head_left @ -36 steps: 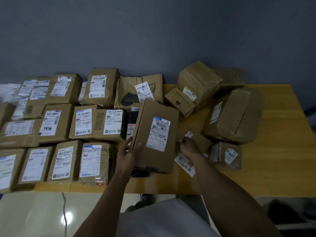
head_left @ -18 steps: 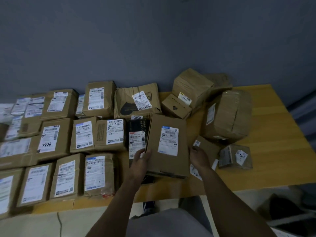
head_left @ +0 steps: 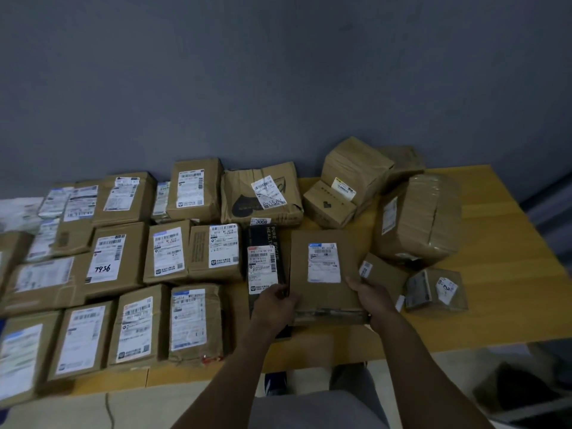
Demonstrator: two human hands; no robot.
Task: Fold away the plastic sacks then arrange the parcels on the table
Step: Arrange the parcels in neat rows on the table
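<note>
parcel (head_left: 325, 294) now flat on table (head_left: 501, 292) (fingers (head_left: 356, 283) of left hand (head_left: 274, 306), right hand (head_left: 373, 300) around it)

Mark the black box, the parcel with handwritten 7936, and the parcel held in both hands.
black box (head_left: 263, 264), head view, on its white label.
7936 parcel (head_left: 106, 252), head view, on its label above the handwriting.
held parcel (head_left: 324, 263), head view, on the label on its top face.

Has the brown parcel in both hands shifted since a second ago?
Yes. The brown parcel has swung rightward off the black box that it partly covered, and now lies beside it.
</note>
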